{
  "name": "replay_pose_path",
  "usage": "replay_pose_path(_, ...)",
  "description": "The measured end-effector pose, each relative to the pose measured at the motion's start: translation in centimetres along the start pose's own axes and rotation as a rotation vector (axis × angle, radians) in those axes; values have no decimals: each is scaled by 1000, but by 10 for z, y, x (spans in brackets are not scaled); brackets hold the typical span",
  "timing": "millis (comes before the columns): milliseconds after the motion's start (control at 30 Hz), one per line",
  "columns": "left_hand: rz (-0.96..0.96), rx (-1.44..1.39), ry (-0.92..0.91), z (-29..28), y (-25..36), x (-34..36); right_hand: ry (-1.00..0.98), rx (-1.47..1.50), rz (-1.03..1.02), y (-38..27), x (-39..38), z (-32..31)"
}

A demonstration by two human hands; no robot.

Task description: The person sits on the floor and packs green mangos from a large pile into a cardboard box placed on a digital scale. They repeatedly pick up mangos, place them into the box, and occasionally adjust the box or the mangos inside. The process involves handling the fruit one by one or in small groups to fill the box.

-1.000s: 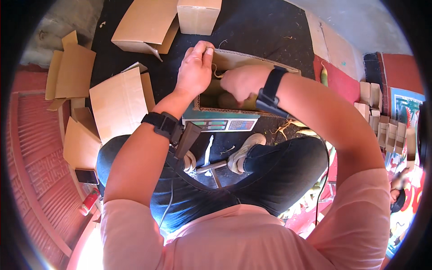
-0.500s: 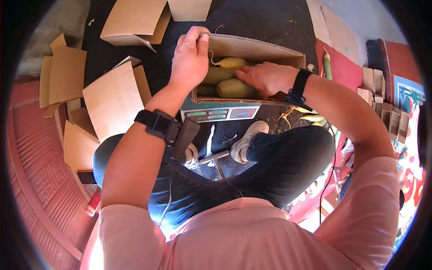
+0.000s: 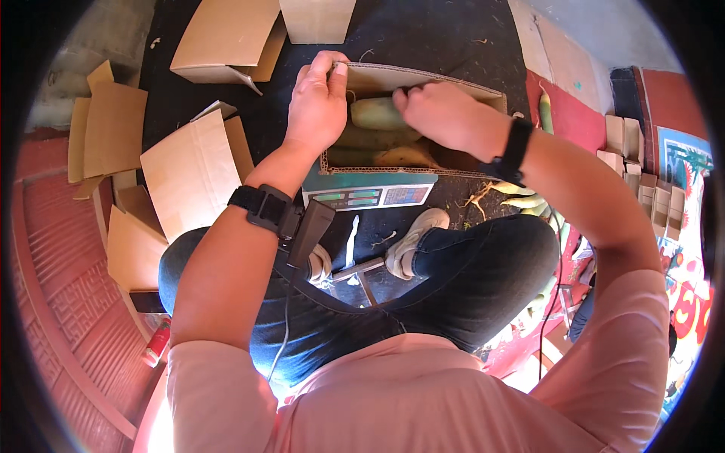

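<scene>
While the left hand (image 3: 317, 106) is keeping its hold on the far left corner of an open cardboard box (image 3: 377, 78), thumb and fingers pinching the rim, the right hand (image 3: 449, 113) is working inside. Compared with half a second ago, it is reaching closer to the far wall, no longer resting over the near row. A thick green radish (image 3: 375, 114) is now lying along that far wall, where a slimmer one with a curled root was showing. Right fingertips are curling at its right end; cannot tell whether they are gripping or merely touching. Beside the near wall, a yellowish radish (image 3: 404, 156) is now showing.

Surface: the box is sitting on a scale (image 3: 368, 192), its panel facing the person. Black sheeting (image 3: 438, 30) is spreading beneath, carrying bits of root. Loose radishes (image 3: 525, 201) are lying just beyond the scale's right side.

Room: a tan carton (image 3: 192, 170) is standing left of the scale, with others nearby. A red can (image 3: 157, 343) is lying near the carved red panel (image 3: 72, 279). Small boxes (image 3: 657, 204) are standing far right, below a grey wall (image 3: 627, 34).
</scene>
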State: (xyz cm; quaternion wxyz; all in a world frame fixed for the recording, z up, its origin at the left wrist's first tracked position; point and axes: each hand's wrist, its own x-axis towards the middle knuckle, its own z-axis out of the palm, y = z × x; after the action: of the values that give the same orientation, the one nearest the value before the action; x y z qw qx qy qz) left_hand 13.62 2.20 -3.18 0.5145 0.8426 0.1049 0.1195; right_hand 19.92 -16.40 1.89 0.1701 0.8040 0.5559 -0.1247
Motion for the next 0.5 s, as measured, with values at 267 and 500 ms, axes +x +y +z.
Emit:
replay_pose_path(267,17,81,-19,-2,-5,4,196,-135,-161,6,17,27)
replay_pose_path(500,-30,9,-54,2,-4,5,189,-131,-76,8,10,37)
